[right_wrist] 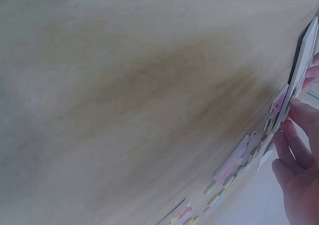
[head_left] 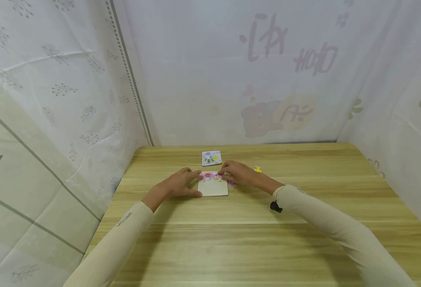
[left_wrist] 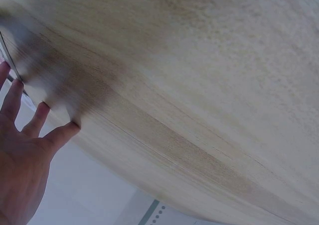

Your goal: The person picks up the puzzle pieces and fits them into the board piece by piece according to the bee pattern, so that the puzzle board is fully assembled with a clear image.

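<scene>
A cream puzzle board [head_left: 213, 189] lies flat on the table, with a row of pink puzzle pieces [head_left: 208, 175] along its far edge. Spread out at the board's left side, my left hand [head_left: 181, 183] touches the far left corner area with its fingers and the near left corner with its thumb. At the far right part of the board, my right hand [head_left: 240, 173] pinches a small pink-and-yellow puzzle piece [head_left: 219, 177] with bent fingers, partly hiding it. The right wrist view shows these fingertips [right_wrist: 295, 107] at the board's edge.
Behind the board lies a card with a bee picture [head_left: 211, 158]. Loose puzzle pieces lie right of the board, a yellow one [head_left: 258, 169] behind the right forearm and several in the right wrist view [right_wrist: 233, 158]. Patterned curtains [head_left: 210, 71] surround the wooden table [head_left: 203, 243].
</scene>
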A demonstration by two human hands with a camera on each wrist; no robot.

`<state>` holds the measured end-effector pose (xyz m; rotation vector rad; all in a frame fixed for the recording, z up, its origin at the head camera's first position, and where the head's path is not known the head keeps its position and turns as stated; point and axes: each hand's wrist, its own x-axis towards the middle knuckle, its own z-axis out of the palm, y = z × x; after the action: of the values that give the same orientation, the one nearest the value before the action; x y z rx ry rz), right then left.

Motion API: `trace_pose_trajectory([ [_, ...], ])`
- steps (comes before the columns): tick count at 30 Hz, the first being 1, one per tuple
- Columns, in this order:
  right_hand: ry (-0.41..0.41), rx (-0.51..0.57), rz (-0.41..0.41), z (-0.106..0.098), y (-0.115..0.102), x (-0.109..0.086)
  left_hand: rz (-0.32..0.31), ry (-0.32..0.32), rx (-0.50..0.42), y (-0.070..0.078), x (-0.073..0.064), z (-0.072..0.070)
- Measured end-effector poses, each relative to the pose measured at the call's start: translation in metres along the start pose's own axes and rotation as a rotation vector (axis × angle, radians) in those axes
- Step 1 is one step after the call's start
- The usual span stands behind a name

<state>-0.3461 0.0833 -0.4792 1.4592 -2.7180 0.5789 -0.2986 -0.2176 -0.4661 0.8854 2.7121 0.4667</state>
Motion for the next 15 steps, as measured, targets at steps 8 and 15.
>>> trace_pose_trajectory([
  [8,-0.019,-0.03,0.013,-0.0028,-0.0008,0.0044,-0.003,0.011,0.014,-0.0001,0.0014,-0.0025],
  [15,-0.062,-0.043,0.076,-0.0025,-0.0023,0.0036,0.003,0.003,0.017,0.0003,0.0023,-0.0007],
])
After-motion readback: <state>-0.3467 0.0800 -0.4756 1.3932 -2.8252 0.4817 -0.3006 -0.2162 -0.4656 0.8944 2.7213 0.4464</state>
